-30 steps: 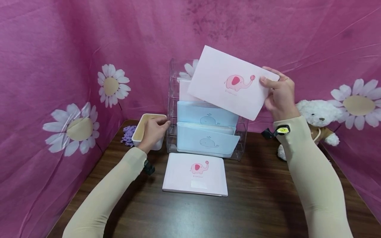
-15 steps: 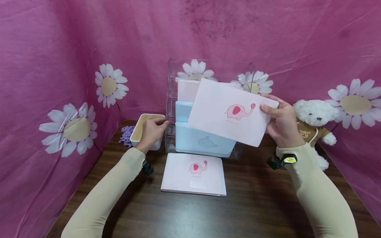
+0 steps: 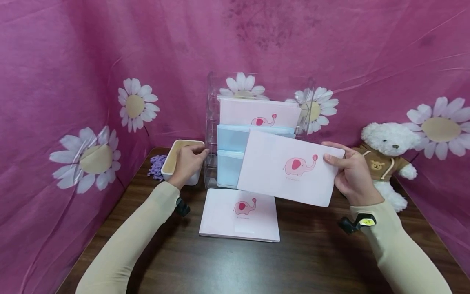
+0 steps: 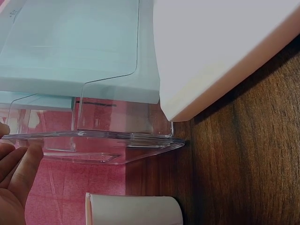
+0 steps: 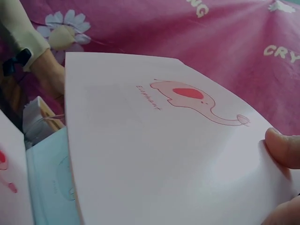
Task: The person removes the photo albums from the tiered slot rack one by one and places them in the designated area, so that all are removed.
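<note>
In the head view my right hand [image 3: 355,177] pinches a pale pink elephant notebook [image 3: 271,175] by its upper right corner, thumb on the cover. It hangs tilted in front of a clear plastic tiered rack [image 3: 211,126]. The right wrist view shows the cover [image 5: 140,140] up close. My left hand [image 3: 188,163] is at the rack's left side, thumb and fingers on either side of the edge in the left wrist view. Pink notebooks [image 3: 238,110] fill a back tier; blue notebooks [image 3: 227,167] stand in lower ones, partly hidden. Before the rack lies a pink notebook stack [image 3: 218,212].
A cream bin [image 3: 172,161] stands left of the rack, under my left hand in the head view, with a purple fuzzy thing [image 3: 157,166] beside it. At the right sits a white teddy bear [image 3: 390,141] in a brown top. A pink flowered cloth [image 3: 176,49] hangs behind the table.
My right hand has lowered the pink notebook from the rack's upper tiers to its lower front, uncovering the pink notebooks at the back. My left hand has stayed at the rack's side.
</note>
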Demonstrator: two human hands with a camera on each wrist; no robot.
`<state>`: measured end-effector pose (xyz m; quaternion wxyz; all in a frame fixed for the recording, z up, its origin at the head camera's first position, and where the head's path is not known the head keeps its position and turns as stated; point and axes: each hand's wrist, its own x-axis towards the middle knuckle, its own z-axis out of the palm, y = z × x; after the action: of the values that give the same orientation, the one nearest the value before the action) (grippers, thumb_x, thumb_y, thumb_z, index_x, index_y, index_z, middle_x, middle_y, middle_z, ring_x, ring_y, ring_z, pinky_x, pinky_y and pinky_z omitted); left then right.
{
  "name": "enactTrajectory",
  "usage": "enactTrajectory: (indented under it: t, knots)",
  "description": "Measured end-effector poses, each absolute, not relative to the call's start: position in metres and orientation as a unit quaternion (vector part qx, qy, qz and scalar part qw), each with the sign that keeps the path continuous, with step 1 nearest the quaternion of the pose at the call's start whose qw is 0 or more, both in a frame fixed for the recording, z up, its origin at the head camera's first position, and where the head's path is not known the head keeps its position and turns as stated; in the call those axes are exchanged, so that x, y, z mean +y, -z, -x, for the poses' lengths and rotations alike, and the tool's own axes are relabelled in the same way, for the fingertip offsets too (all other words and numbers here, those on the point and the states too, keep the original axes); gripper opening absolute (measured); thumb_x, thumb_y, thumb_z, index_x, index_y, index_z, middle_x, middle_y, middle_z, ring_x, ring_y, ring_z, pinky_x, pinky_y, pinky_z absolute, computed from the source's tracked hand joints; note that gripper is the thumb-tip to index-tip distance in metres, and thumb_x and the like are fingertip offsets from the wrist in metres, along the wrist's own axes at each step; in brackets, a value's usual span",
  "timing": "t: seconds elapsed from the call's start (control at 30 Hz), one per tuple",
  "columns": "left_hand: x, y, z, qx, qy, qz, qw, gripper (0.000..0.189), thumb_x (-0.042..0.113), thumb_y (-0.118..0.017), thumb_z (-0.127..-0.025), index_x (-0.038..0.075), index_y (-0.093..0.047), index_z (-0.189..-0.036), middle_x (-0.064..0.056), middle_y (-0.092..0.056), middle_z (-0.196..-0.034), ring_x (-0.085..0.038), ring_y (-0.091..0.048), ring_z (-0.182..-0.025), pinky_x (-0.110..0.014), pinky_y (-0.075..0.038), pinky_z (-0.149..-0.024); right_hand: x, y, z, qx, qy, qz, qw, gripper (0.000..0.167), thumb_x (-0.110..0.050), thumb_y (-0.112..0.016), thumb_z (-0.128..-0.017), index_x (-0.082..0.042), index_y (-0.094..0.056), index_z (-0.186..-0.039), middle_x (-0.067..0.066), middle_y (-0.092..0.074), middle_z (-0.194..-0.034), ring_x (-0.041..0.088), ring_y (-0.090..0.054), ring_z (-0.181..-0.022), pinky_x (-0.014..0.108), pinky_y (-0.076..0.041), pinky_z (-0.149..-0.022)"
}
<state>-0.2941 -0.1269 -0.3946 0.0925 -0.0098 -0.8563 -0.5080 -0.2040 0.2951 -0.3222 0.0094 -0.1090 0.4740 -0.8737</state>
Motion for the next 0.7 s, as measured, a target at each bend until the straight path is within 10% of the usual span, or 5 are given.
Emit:
enactTrajectory:
  t: [0.7]
  knots:
    - [-0.126,0.392,0.293,-0.856,0.510,0.004,0.089,0.039,0.029,-0.069,-0.096,0.011,-0.070,-0.130,-0.011,-0.072,-0.127,-0.025,-0.068,-0.114,-0.043,-0.058,-0.093,0.319,0.383,0.187,0.498,0.856,0.085,0.109,0.036,0.011,-0.044,-0.101,-0.007,-0.071,-0.117,0.011,-0.079,-0.105,0.022,-0.077,-0.094,0.036,-0.063,-0.075]
